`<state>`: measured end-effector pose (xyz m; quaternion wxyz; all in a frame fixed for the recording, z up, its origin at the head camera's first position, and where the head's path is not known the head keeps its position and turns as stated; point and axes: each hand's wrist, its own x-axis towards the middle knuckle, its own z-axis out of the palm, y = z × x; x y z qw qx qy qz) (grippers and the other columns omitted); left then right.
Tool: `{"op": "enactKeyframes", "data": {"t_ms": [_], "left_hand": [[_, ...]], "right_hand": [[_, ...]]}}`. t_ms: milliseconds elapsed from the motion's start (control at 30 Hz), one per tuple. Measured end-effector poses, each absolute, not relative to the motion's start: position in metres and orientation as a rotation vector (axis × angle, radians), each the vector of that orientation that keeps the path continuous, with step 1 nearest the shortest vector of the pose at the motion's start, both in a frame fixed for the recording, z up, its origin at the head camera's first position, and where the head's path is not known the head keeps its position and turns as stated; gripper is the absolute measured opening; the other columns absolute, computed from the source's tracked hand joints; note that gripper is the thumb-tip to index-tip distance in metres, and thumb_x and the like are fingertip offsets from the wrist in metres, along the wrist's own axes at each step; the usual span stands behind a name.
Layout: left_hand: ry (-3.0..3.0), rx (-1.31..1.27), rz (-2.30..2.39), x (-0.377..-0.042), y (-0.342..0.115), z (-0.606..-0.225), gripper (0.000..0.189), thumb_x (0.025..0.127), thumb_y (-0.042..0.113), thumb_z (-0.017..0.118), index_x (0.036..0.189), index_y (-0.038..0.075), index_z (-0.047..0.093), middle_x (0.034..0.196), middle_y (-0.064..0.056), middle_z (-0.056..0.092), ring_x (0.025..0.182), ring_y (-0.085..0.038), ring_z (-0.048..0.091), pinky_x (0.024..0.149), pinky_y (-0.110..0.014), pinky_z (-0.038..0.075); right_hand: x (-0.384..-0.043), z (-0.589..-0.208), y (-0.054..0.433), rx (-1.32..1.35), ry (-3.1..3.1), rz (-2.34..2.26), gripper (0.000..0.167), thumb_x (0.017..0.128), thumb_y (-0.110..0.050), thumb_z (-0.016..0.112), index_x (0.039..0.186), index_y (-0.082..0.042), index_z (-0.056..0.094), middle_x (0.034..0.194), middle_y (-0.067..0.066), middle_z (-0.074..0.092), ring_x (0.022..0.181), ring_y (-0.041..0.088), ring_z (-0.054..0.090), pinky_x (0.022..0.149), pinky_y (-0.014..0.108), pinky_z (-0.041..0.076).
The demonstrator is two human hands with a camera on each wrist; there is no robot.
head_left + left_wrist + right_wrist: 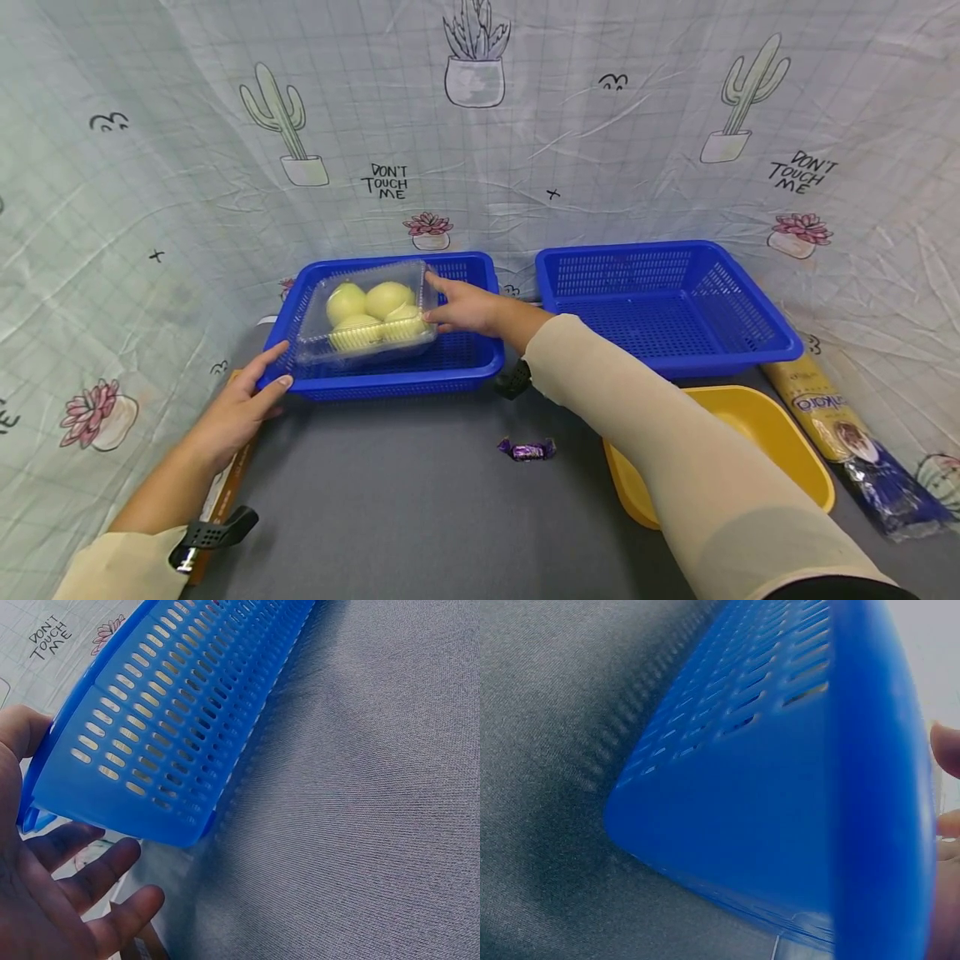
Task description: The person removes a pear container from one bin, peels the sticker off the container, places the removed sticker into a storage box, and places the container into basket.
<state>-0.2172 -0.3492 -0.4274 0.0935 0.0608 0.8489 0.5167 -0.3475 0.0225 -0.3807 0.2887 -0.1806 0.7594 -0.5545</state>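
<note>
A clear plastic container [318, 346] with several round, pale yellow-green fruits [356, 331] sits tilted inside the left blue basket [397, 385]. My right hand [480, 307] grips its right end, thumb and fingers at the near and far parts of that side. At the basket's front left corner my left hand [234, 414] holds the rim. In the left wrist view, a digit of it lies on the rim while the other fingers [112, 870] spread outside the corner. The basket wall [727, 795] hides most of my right hand in the right wrist view.
Another blue basket [675, 365] stands at the right, with a yellow tray [783, 437] in front, partly under my right sleeve. A pasta packet [840, 425] lies farther right. A purple-wrapped candy [527, 450] is on the grey table [390, 500]. A brown-edged box [221, 500] lies beneath my left forearm.
</note>
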Motion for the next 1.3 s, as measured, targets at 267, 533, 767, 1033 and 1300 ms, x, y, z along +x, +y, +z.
{"op": "enactKeyframes", "data": {"t_ms": [267,533,767,1033,1300], "left_hand": [[2.528,0.190,1.527,-0.219,-0.350,-0.429,0.070,0.116,0.033,0.047,0.173,0.015,0.011,0.172,-0.033,0.013,0.144,-0.049,0.036,0.087,-0.023,0.055],[2.536,0.184,1.520,-0.218,-0.351,-0.429,0.071,0.116,0.037,0.047,0.173,0.016,0.012,0.173,-0.031,0.011,0.146,-0.050,0.034,0.087,-0.022,0.055],[2.527,0.175,1.516,-0.218,-0.350,-0.428,0.070,0.116,0.035,0.047,0.173,0.016,0.011,0.174,-0.030,0.009,0.147,-0.051,0.033,0.088,-0.022,0.055],[2.528,0.158,1.495,-0.217,-0.350,-0.429,0.071,0.116,0.035,0.047,0.174,0.018,0.010,0.174,-0.030,0.008,0.147,-0.052,0.034,0.088,-0.025,0.055],[2.544,0.157,1.487,-0.217,-0.350,-0.428,0.070,0.116,0.035,0.047,0.174,0.018,0.010,0.174,-0.030,0.008,0.148,-0.052,0.033,0.088,-0.026,0.056]], "right_hand": [[-0.348,-0.381,0.023,-0.480,2.042,-1.471,0.090,0.107,0.000,0.062,0.174,-0.017,0.004,0.180,0.006,0.001,0.149,0.033,0.046,0.108,0.042,0.052],[-0.351,-0.380,0.019,-0.442,2.076,-1.437,0.093,0.103,0.005,0.064,0.173,-0.013,0.006,0.180,0.010,0.002,0.157,0.031,0.032,0.110,0.043,0.050],[-0.350,-0.381,0.017,-0.354,2.095,-1.448,0.094,0.097,0.011,0.067,0.172,-0.010,0.013,0.176,0.020,0.013,0.132,0.031,0.055,0.108,0.045,0.052],[-0.346,-0.383,0.012,-0.303,2.222,-1.426,0.094,0.089,0.012,0.070,0.168,-0.003,0.021,0.167,0.025,0.031,0.112,0.028,0.061,0.103,0.047,0.055],[-0.341,-0.373,0.016,-0.337,2.263,-1.408,0.086,0.094,0.005,0.072,0.168,-0.006,0.029,0.170,0.023,0.031,0.136,0.036,0.055,0.106,0.050,0.053]]}}
